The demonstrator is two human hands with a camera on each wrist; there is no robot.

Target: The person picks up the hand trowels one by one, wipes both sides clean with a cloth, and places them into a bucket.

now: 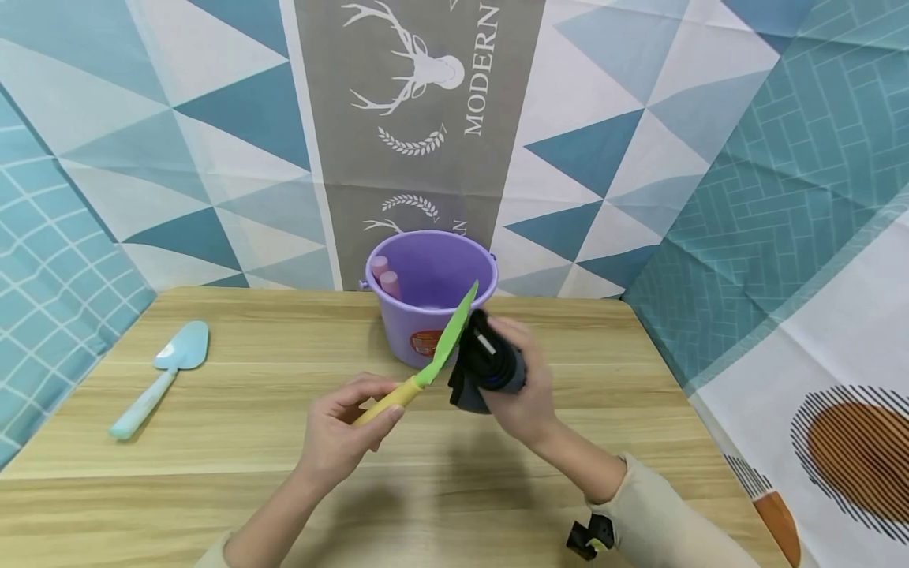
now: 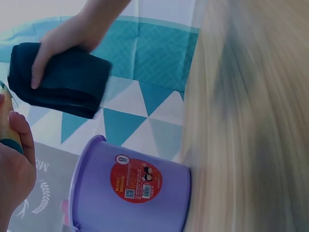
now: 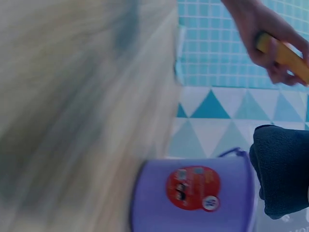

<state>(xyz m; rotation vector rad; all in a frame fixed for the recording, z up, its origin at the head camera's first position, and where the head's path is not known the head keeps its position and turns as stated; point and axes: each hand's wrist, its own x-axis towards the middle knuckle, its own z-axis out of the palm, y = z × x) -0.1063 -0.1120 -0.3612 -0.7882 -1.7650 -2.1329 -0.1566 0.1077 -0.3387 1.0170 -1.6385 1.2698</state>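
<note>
My left hand grips the yellow handle of a trowel, its green blade pointing up and away, tilted to the right. In my right hand is a dark blue-grey folded cloth, held up beside the blade in the head view. Blade and cloth overlap the front right of a purple bucket in that view. The left wrist view shows the cloth as a thick folded bundle, with the right hand's fingers around it. Two pink cylindrical things stand inside the bucket at its left.
A light blue trowel lies on the left of the wooden table. The bucket stands near the back edge, before a patterned cloth backdrop. A small black device is at the right sleeve.
</note>
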